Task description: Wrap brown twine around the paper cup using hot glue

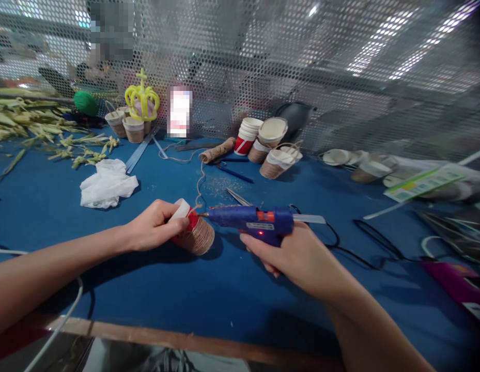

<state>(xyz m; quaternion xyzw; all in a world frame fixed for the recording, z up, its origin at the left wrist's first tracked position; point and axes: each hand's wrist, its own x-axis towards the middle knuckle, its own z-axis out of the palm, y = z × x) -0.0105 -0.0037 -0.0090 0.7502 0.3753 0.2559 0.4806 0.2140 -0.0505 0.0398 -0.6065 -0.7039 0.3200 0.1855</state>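
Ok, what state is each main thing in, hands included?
Left hand: closed on the cup
Right hand: gripping the glue gun
Cup: tilted, partly wrapped in twine
Glue gun: red light lit, glue stick protruding
Brown roll: on its side, strand trailing
Tissue: crumpled
Red-and-white cups: stacked
Screen: lit

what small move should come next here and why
Probably dab glue on the red band of the twine-wrapped cup: twine leaves that strip uncovered, the left hand holds the cup, and the right hand holds the glue gun, its nozzle close by.
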